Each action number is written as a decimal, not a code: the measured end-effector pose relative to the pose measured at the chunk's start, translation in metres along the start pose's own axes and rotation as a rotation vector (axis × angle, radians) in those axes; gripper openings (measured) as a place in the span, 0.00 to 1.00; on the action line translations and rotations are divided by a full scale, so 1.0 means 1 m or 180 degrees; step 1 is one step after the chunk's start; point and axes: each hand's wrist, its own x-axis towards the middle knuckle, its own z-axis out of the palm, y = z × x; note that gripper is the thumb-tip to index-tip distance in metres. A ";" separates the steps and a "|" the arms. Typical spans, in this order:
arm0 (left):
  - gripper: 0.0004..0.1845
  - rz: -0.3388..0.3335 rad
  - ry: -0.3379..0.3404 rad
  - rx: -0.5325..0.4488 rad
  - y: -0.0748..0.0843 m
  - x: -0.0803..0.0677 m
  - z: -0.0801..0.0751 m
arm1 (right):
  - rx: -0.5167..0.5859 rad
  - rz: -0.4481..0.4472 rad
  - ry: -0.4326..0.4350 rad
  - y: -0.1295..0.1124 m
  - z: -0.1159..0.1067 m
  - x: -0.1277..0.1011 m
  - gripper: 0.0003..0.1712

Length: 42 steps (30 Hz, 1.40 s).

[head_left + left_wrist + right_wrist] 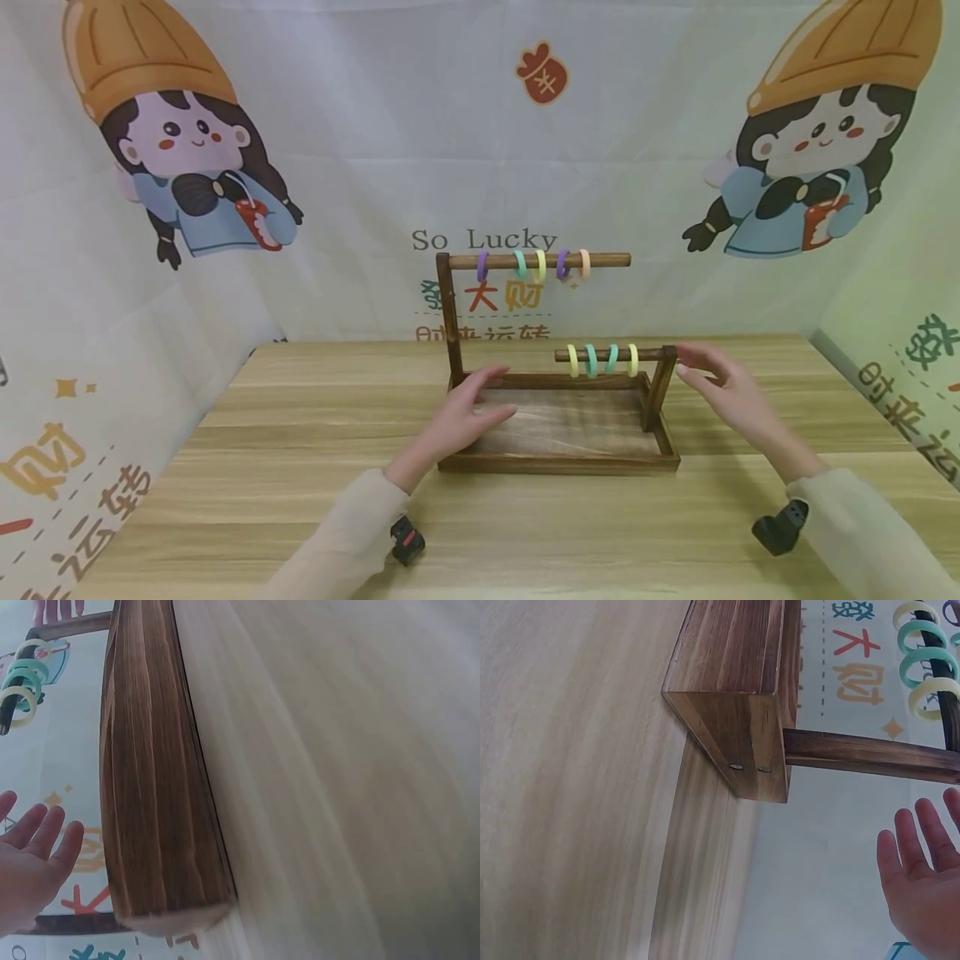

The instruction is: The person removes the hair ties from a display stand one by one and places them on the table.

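Our two hands flank a dark wooden rack [558, 433] standing mid-table on a pale wooden tabletop [300, 467]. Our left hand [468, 417] hovers over the tray's left end, fingers straight and relaxed, holding nothing. Our right hand [723, 392] is spread just beside the rack's short right post [660, 387], fingertips near the post's top, also holding nothing; whether they touch it we cannot tell. Between our hands, the lower dowel [611, 355] carries four yellow and green rings [602, 360]. The taller upper dowel [536, 261] behind holds five rings in purple, teal, yellow and peach [534, 265]. A cartoon-printed cloth backdrop [360, 150] hangs behind.
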 end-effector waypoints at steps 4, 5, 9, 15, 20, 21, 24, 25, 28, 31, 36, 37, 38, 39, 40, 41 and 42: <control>0.27 -0.0030 -0.0049 -0.0062 0.011 0.005 0.004 | 0.0046 0.0029 0.0010 -0.001 0.002 0.003 0.27; 0.28 -0.0050 -0.0061 -0.0063 0.013 0.007 0.005 | 0.0038 0.0031 0.0019 -0.001 0.002 0.004 0.27; 0.28 -0.0152 -0.0109 -0.0097 0.020 0.015 0.009 | 0.0037 0.0023 0.0051 -0.003 0.003 0.008 0.27; 0.29 -0.0179 -0.0182 -0.0367 0.018 0.027 0.016 | 0.0164 -0.0055 0.0127 -0.007 0.005 0.012 0.23; 0.31 -0.0166 -0.0181 -0.0532 -0.004 0.040 0.028 | 0.0154 -0.0126 0.0177 -0.007 0.004 0.013 0.21; 0.31 -0.0166 -0.0172 -0.0527 -0.009 0.042 0.030 | 0.0138 -0.0121 0.0178 -0.007 0.004 0.013 0.21; 0.31 -0.0216 -0.0181 -0.0530 -0.010 0.046 0.034 | 0.0117 -0.0083 0.0164 -0.006 0.004 0.013 0.22; 0.31 -0.0258 -0.0184 -0.0567 -0.009 0.047 0.035 | 0.0110 -0.0072 0.0164 -0.006 0.004 0.013 0.22; 0.32 -0.0340 -0.0187 -0.0643 -0.006 0.050 0.038 | 0.0103 -0.0041 0.0155 -0.006 0.004 0.014 0.22; 0.34 -0.0430 -0.0177 -0.0759 -0.007 0.055 0.043 | 0.0079 -0.0030 0.0159 -0.007 0.004 0.014 0.22; 0.34 -0.0573 -0.0137 -0.0924 -0.002 0.060 0.048 | 0.0057 -0.0009 0.0150 -0.007 0.004 0.014 0.23; 0.34 -0.0590 -0.0128 -0.0965 -0.002 0.061 0.048 | 0.0059 -0.0008 0.0149 -0.007 0.004 0.014 0.23; 0.33 -0.0601 -0.0118 -0.0997 -0.001 0.062 0.049 | 0.0059 -0.0008 0.0150 -0.007 0.003 0.014 0.23; 0.33 -0.0609 -0.0107 -0.1024 -0.001 0.063 0.050 | 0.0062 -0.0009 0.0152 -0.007 0.003 0.014 0.23; 0.33 -0.0622 -0.0101 -0.1033 0.000 0.064 0.050 | 0.0058 -0.0008 0.0152 -0.007 0.003 0.014 0.22; 0.33 -0.0626 -0.0096 -0.1046 0.000 0.065 0.050 | 0.0061 -0.0007 0.0148 -0.007 0.003 0.014 0.23; 0.33 -0.0622 -0.0087 -0.1048 0.001 0.066 0.051 | 0.0059 -0.0005 0.0147 -0.007 0.003 0.014 0.23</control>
